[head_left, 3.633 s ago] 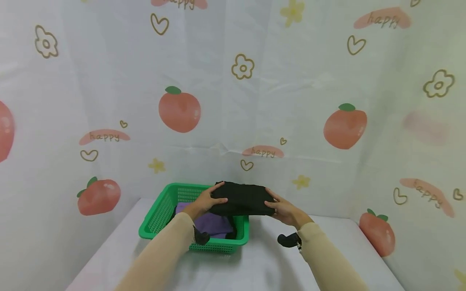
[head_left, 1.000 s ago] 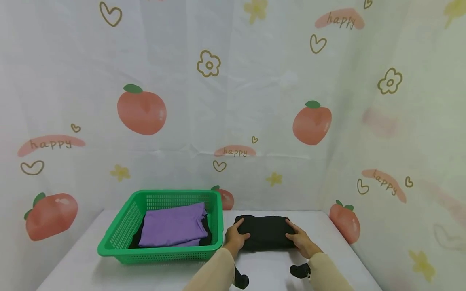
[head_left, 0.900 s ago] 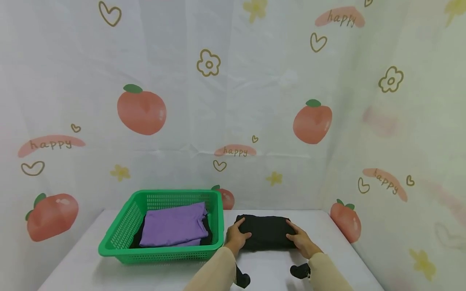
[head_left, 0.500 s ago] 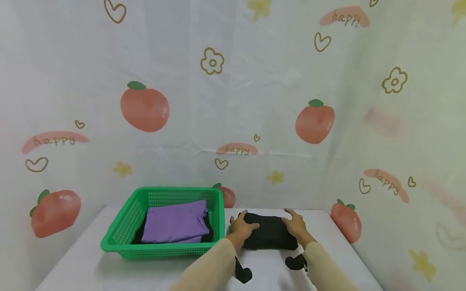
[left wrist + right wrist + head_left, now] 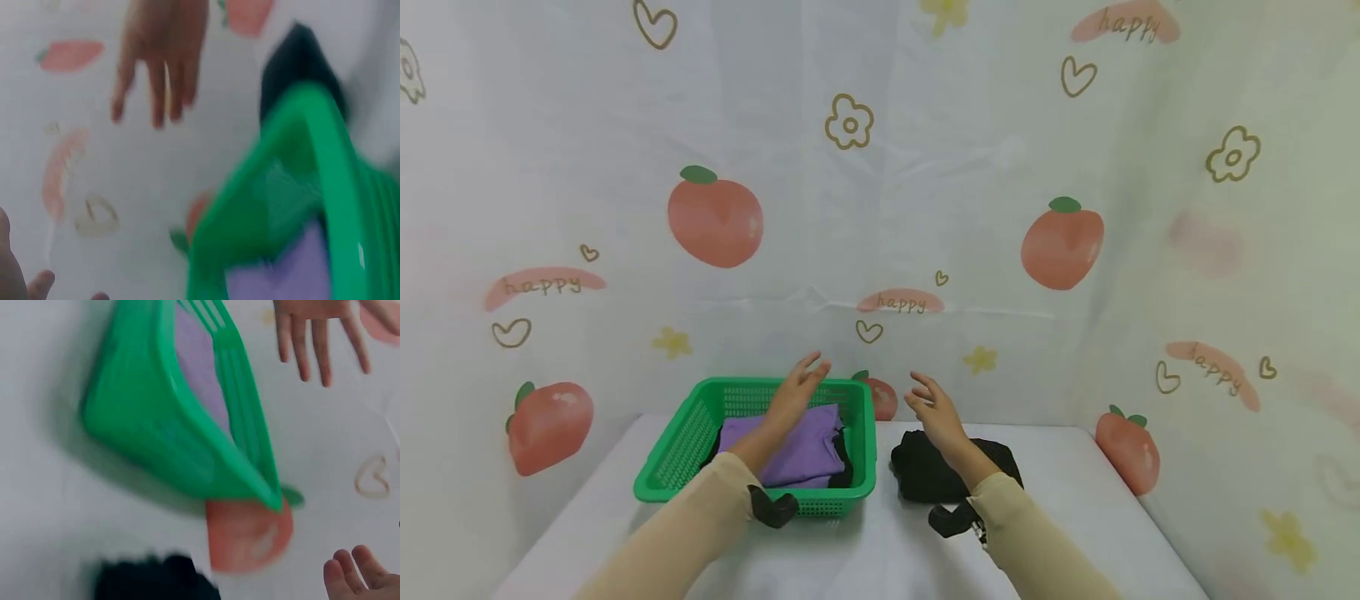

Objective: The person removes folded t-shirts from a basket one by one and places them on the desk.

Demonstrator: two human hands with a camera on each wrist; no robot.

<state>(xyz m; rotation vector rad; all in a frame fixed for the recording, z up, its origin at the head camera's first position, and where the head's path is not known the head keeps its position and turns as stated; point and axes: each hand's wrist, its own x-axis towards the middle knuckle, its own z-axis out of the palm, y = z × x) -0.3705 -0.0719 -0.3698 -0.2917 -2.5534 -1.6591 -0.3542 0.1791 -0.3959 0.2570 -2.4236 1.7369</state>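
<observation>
My left hand (image 5: pixel 790 400) is raised over the green basket (image 5: pixel 655 479), its fingers spread and holding nothing. Beneath it in the basket lies a folded purple cloth (image 5: pixel 808 450) with black fabric (image 5: pixel 847 467) showing under its right side. My right hand (image 5: pixel 942 417) hovers above the folded black cloth (image 5: pixel 917 471), fingers loosely extended, with nothing held. That black cloth lies on the white table to the right of the basket. In the right wrist view the left hand (image 5: pixel 322 331) shows at the top, fingers apart, and the black cloth (image 5: pixel 153 581) at the bottom.
The white-covered table (image 5: pixel 865 558) carries the basket and the black cloth. Behind and beside it hangs a white curtain (image 5: pixel 970 175) printed with peaches, hearts and flowers. Dark straps (image 5: pixel 772 508) sit at both wrists.
Both hands carried the black cloth from over the basket to the table on the right. They then let go and rose, the left moving back over the basket.
</observation>
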